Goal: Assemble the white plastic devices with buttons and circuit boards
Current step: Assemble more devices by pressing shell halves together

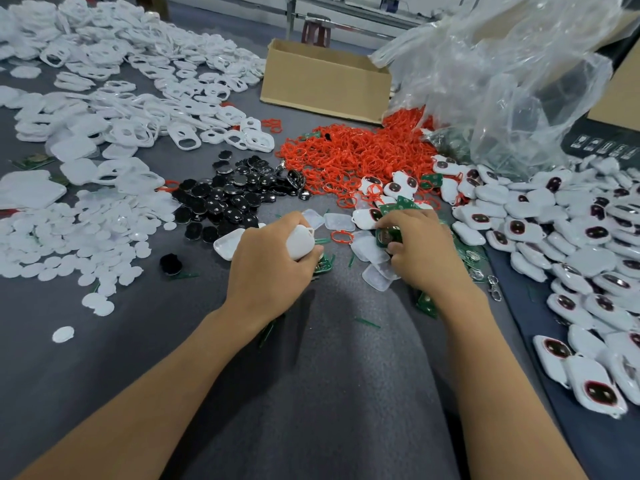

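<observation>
Grey felt counter [311, 393] crowded with parts: white shells [104, 98] heaped at left, black buttons [228, 195] at centre, red rings [356, 154] beyond. Cardboard box [322, 84] and clear plastic bag [502, 81] at back, finished devices [571, 237] banked along right side. Stool [315, 31] and metal frame in room behind. Left hand [266, 261], fingers clenched round white device [300, 242], low over counter at centre. Right hand [419, 247], fingers curled, pinching green circuit board [388, 235] above translucent covers [374, 268]. Hands near, not touching.
</observation>
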Demonstrator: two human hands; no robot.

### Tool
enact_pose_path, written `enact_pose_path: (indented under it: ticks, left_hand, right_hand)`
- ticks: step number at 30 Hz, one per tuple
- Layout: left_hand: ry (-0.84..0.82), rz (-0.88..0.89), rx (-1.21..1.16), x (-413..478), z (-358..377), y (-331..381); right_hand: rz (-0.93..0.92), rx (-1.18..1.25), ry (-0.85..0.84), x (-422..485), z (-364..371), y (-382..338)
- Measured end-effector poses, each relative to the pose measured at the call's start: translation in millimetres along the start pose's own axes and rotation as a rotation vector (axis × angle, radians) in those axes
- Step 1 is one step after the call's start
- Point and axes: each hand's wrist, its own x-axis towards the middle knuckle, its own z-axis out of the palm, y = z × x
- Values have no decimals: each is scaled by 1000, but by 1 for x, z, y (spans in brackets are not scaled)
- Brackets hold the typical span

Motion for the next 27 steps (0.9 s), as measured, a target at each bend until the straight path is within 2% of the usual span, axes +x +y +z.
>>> enact_pose_path:
  ticks: [3, 6, 11, 13, 16, 22, 27]
  left_hand:
    - [-2, -8, -6, -1, -1, 1]
    - [-9, -11, -9, -1, -2, 2]
    - [-8, -44, -28, 0, -3, 4]
    - [-17, -73, -54, 0, -4, 4]
    - [-23, -116, -78, 1, -4, 3]
    - [-29, -123, -74, 2, -3, 3]
    - [-46, -85, -73, 2, -4, 1]
  right_hand:
    - [-2, 127, 133, 1, -5, 0]
    - [29, 366, 180, -2, -12, -5]
    - [-96, 905, 53, -12, -21, -38]
    - [-168, 917, 39, -15, -18, -53]
    - [-224, 791, 73, -18, -12, -67]
    - [-240, 697, 137, -20, -6, -74]
    - [-225, 762, 208, -21, -8, -77]
